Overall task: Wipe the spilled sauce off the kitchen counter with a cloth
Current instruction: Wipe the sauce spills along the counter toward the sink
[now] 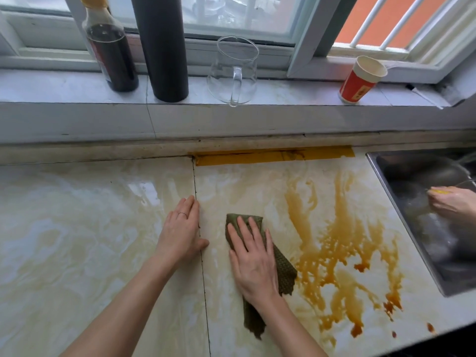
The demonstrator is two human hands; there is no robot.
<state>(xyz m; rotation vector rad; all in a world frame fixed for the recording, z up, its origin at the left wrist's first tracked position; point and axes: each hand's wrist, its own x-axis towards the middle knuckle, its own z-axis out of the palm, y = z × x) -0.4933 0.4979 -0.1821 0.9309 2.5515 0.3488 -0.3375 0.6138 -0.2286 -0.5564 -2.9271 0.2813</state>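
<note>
Cloth: the dark green woven cloth (284, 273) lies flat on the bench (77, 228), and its right edge touches the margin of the spill.
Sauce spill: the orange-brown sauce (334, 243) spreads from the cloth toward the sink (401, 225). Most of it appears unwiped.
Right hand: the right hand (253, 256) lies palm down on the cloth with the fingers straight and slightly spread. It presses rather than grips, probably to load the whole cloth face against the surface.
Left hand: the left hand (183, 228) rests flat on bare bench left of the cloth, with the fingers straight and together, holding nothing. It is judged to be a brace.
Arm pose: both forearms reach forward from the lower edge of view and converge toward mid-bench.
</note>
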